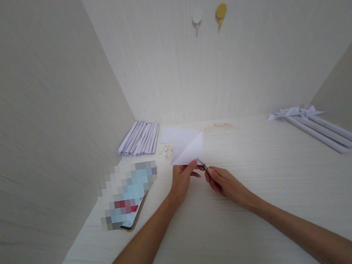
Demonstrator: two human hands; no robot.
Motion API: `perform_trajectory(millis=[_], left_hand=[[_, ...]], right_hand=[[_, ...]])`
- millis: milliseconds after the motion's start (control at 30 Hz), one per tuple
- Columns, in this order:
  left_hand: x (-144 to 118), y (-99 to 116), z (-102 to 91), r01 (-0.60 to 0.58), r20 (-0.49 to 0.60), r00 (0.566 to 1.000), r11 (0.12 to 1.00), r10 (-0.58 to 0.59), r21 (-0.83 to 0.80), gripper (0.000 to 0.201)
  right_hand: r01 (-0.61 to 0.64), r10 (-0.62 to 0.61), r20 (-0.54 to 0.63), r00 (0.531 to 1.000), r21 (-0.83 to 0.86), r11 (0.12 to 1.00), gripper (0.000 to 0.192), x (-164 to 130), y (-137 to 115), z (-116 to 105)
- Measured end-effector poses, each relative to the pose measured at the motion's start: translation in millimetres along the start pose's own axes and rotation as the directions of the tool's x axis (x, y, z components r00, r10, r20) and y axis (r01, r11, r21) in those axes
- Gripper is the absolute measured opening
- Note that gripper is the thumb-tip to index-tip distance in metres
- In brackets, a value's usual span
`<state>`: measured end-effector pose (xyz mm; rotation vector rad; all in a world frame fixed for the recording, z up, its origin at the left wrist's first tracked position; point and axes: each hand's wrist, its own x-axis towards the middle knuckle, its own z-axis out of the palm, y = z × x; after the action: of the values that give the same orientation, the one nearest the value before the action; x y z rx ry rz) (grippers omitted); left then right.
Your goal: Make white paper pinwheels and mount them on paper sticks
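Above the desk (pixel 270 188), the left hand (pixel 181 183) pinched a folded white paper triangle (pixel 189 151) by its lower corner while the right hand (pixel 225 182) gripped small scissors (pixel 202 166) at its edge, no cut yet visible.

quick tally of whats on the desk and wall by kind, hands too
hands: 2, left hand and right hand
folded white paper: 1
small scissors: 1
stack of paper strips: 1
bundle of rolled paper sticks: 1
phone: 1
wall hooks: 2, white hook and yellow hook
total: 9
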<state>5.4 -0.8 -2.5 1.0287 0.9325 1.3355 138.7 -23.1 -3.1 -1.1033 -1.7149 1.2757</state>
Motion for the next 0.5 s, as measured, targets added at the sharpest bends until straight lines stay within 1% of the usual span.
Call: perform_trajectory(millis=[500], left_hand=[[0.1, -2.2, -1.4, -0.012, 0.022, 1.000, 1.000, 0.012, 0.025, 0.018]], right_hand=[[0.019, -0.021, -0.030, 0.999, -0.076, 0.997, 0.042, 0.0, 0.2, 0.5]])
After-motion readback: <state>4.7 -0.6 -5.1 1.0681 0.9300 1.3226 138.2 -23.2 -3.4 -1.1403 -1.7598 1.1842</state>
